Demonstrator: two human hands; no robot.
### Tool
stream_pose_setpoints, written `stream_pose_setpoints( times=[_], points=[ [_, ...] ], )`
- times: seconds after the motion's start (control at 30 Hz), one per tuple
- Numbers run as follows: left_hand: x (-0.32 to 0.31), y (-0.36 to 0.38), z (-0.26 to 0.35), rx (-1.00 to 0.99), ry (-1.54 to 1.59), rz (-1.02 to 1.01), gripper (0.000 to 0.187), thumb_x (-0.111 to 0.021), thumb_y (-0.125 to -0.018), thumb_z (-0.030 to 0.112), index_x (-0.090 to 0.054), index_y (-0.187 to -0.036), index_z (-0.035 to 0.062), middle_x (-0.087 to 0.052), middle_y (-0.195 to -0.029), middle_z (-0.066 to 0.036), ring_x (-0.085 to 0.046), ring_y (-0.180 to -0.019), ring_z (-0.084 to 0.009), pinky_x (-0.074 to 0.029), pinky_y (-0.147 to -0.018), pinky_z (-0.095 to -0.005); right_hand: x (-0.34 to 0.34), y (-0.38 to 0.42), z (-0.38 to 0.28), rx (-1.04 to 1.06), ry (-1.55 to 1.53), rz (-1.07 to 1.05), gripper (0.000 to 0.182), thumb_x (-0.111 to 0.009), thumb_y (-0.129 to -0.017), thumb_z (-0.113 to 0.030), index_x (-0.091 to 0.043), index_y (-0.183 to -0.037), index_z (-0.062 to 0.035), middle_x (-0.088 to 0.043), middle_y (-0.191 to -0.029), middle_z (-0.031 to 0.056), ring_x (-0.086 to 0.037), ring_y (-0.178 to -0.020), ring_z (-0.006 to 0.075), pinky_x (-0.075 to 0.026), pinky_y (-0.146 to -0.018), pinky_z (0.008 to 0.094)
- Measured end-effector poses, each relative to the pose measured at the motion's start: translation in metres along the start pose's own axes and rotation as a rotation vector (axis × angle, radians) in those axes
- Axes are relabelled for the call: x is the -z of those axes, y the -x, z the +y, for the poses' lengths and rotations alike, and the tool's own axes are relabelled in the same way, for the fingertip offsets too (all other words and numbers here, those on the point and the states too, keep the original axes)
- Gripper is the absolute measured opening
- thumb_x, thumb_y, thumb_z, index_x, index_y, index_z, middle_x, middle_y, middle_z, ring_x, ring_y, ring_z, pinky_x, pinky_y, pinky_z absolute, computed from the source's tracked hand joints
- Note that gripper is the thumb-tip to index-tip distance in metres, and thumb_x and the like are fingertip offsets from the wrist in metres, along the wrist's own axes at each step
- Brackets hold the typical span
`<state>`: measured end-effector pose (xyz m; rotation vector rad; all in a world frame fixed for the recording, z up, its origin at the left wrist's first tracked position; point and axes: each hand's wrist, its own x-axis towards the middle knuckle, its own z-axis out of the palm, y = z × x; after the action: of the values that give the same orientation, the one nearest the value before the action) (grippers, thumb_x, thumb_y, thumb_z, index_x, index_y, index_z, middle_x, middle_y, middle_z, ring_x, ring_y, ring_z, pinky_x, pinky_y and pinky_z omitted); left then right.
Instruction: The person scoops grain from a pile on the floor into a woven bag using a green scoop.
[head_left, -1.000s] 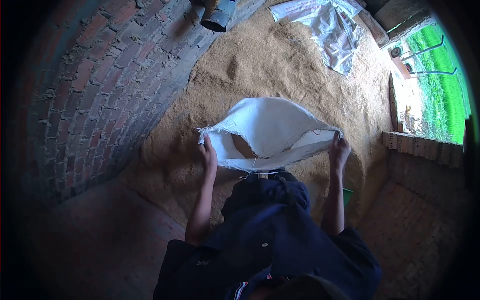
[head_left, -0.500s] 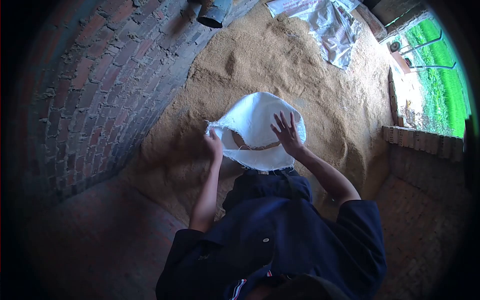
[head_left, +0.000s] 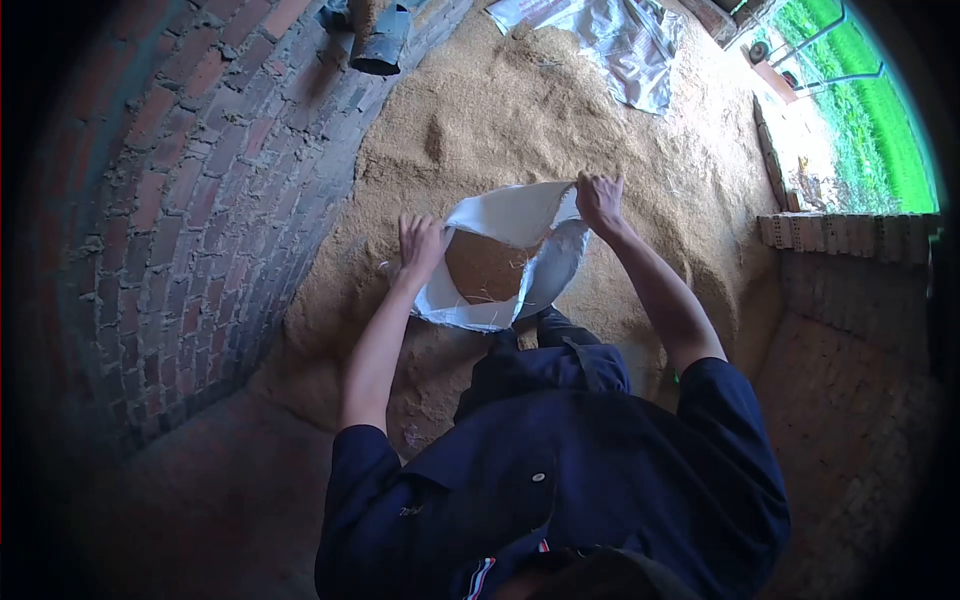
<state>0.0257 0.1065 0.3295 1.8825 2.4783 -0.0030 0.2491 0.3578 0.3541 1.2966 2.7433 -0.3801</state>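
Observation:
A white woven sack (head_left: pixel 512 213) stands in front of my legs with its mouth open upward, and brown grainy material (head_left: pixel 485 268) shows inside it. My left hand (head_left: pixel 421 243) is closed on the left side of the sack's rim. On the upper right of the rim, my right hand (head_left: pixel 601 198) grips the fabric in a fist. Loose threads hang along the frayed edge. Below and around the sack spreads a heap of tan, husk-like grain (head_left: pixel 500 110).
A brick wall (head_left: pixel 180 220) curves along the left, with a dark pipe (head_left: pixel 380 45) sticking out at its top. A silvery sheet (head_left: pixel 635 55) lies on the heap. Right are a low brick ledge (head_left: pixel 850 238), a wheeled metal frame (head_left: pixel 830 82) and greenery outside.
My right hand has gone from spread flat on the sack to gripping its upper right rim. The sack's mouth is wider, and my left hand has moved slightly up. The view has shifted a little.

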Motion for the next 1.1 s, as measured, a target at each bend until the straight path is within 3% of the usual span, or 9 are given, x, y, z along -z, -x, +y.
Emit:
stream_pose_setpoints(
  times=[0.13,0.23,0.33,0.43,0.53,0.63,0.73,0.93,1.1],
  points=[
    [0.010,-0.028,-0.029,0.467,0.238,0.045,0.014,-0.054,-0.080,0.019,-0.064,-0.085,0.0096,-0.063,-0.086,-0.009,-0.057,-0.086,-0.0272,-0.035,-0.083,-0.0468,0.000,0.023,-0.013,0.593,-0.018,0.595,0.024,-0.053,-0.082,-0.019,-0.055,-0.098,-0.0024,-0.055,-0.104,0.0109,-0.049,-0.104,0.0243,-0.028,-0.099,0.0515],
    [-0.002,-0.048,-0.043,0.718,0.227,-0.029,0.016,-0.054,-0.079,0.018,-0.062,-0.090,0.0093,-0.063,-0.089,-0.011,-0.057,-0.089,-0.0288,-0.037,-0.078,-0.0471,-0.039,0.056,-0.026,1.000,-0.171,0.013,0.037,-0.062,-0.077,-0.033,-0.055,-0.100,-0.0046,-0.054,-0.106,0.0105,-0.047,-0.108,0.0248,-0.031,-0.095,0.0485],
    [0.012,-0.055,-0.018,0.688,0.021,0.134,0.022,-0.053,-0.079,0.015,-0.060,-0.099,0.0110,-0.058,-0.106,-0.015,-0.055,-0.098,-0.0304,-0.035,-0.085,-0.0508,-0.067,0.096,-0.028,0.940,-0.099,-0.060,0.045,-0.066,-0.071,-0.043,-0.057,-0.094,-0.0054,-0.057,-0.098,0.0120,-0.051,-0.101,0.0264,-0.032,-0.091,0.0494],
    [0.013,-0.062,0.002,-0.238,-0.396,0.422,0.019,-0.052,-0.080,0.015,-0.061,-0.096,0.0100,-0.052,-0.117,-0.014,-0.053,-0.100,-0.0314,-0.028,-0.095,-0.0528,-0.073,0.104,-0.031,0.781,0.093,-0.276,0.058,-0.066,-0.064,-0.055,-0.060,-0.092,-0.0046,-0.061,-0.083,0.0132,-0.058,-0.086,0.0300,-0.030,-0.089,0.0528],
    [0.006,-0.070,0.015,-0.348,-0.187,-0.081,0.018,-0.052,-0.083,0.019,-0.064,-0.090,0.0085,-0.058,-0.106,-0.015,-0.055,-0.096,-0.0288,-0.021,-0.101,-0.0528,-0.063,0.117,-0.038,0.611,0.124,-0.614,0.071,-0.058,-0.062,-0.066,-0.064,-0.089,-0.0011,-0.062,-0.066,0.0147,-0.061,-0.071,0.0353,-0.022,-0.093,0.0602],
    [0.004,-0.099,0.008,0.097,0.206,0.063,0.061,-0.027,-0.091,0.050,-0.066,-0.079,0.0039,-0.063,-0.075,-0.015,-0.060,-0.080,-0.0288,-0.030,-0.088,-0.0450,-0.019,0.134,-0.049,0.371,0.115,-0.531,0.065,-0.057,-0.069,-0.060,-0.062,-0.088,0.0023,-0.062,-0.067,0.0152,-0.062,-0.080,0.0338,-0.007,-0.099,0.0656],
    [0.016,-0.120,-0.016,0.415,0.214,-0.139,0.063,-0.029,-0.089,0.053,-0.065,-0.084,0.0022,-0.063,-0.088,-0.021,-0.060,-0.090,-0.0342,-0.034,-0.088,-0.0480,-0.018,0.150,-0.048,0.140,0.076,-0.255,0.056,-0.060,-0.074,-0.048,-0.058,-0.097,0.0027,-0.061,-0.065,0.0150,-0.062,-0.077,0.0336,-0.008,-0.102,0.0626],
    [0.026,-0.110,-0.035,0.349,0.463,-0.124,0.053,-0.052,-0.082,0.047,-0.051,-0.116,0.0058,-0.058,-0.107,-0.019,-0.053,-0.103,-0.0343,-0.031,-0.093,-0.0535,-0.009,0.170,-0.050,-0.042,-0.095,0.354,0.032,-0.064,-0.076,-0.025,-0.056,-0.102,-0.0075,-0.060,-0.084,0.0087,-0.061,-0.083,0.0231,-0.031,-0.095,0.0463],
    [0.055,-0.020,-0.018,0.435,0.405,0.082,0.089,-0.068,-0.070,0.043,-0.019,-0.137,0.0090,-0.036,-0.131,-0.021,-0.037,-0.119,-0.0372,-0.033,-0.095,-0.0496,0.006,0.164,-0.053,-0.161,-0.170,0.692,0.023,-0.063,-0.077,-0.022,-0.057,-0.094,-0.0085,-0.057,-0.081,0.0072,-0.056,-0.076,0.0228,-0.039,-0.079,0.0367]
  ],
)
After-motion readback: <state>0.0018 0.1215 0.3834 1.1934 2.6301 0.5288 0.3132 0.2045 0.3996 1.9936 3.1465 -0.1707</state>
